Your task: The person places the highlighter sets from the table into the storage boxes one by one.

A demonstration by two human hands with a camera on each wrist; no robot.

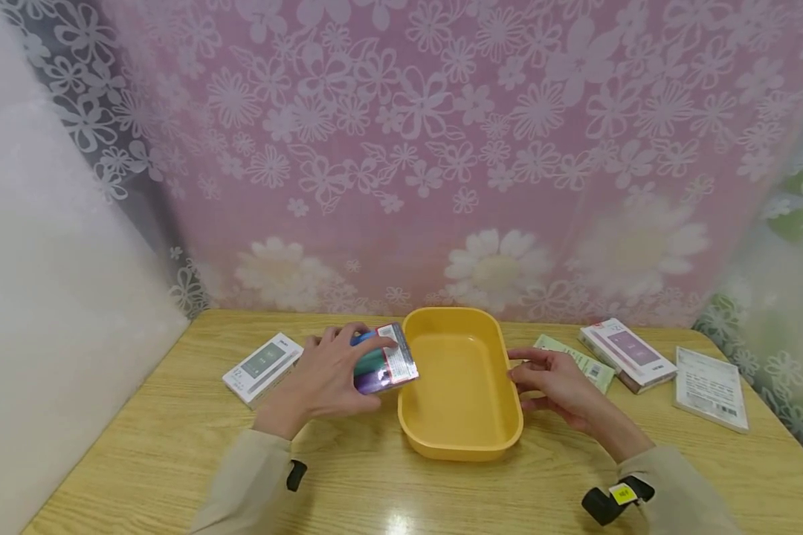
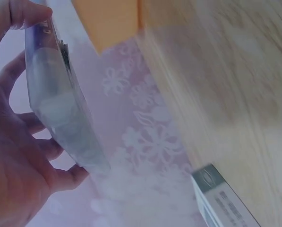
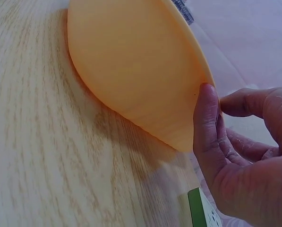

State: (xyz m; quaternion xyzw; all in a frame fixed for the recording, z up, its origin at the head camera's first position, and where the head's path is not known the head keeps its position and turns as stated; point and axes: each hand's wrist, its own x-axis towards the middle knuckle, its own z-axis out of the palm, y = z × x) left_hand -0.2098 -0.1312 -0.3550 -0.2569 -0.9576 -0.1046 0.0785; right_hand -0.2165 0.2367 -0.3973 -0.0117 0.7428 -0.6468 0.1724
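Observation:
My left hand [image 1: 326,375] grips a flat, shiny pack [image 1: 373,364] with blue, green and purple bands and a white barcode label. The pack is raised beside the left rim of a yellow plastic tray [image 1: 455,448], tilted towards it. In the left wrist view, thumb and fingers hold the pack [image 2: 60,90] by opposite edges, and its side looks clear and see-through. At the tray's right side, my right hand [image 1: 555,385] pinches the rim. Seen from the right wrist, fingertips meet on both sides of the tray wall [image 3: 131,61]. Nothing lies inside the tray.
A white box with a grey-green panel [image 1: 262,362] lies left of my left hand. Past my right hand are a light green pack [image 1: 589,369], a white box with a purple panel [image 1: 629,349] and a flat white box [image 1: 709,390]. A flowered curtain [image 1: 401,186] hangs behind the table.

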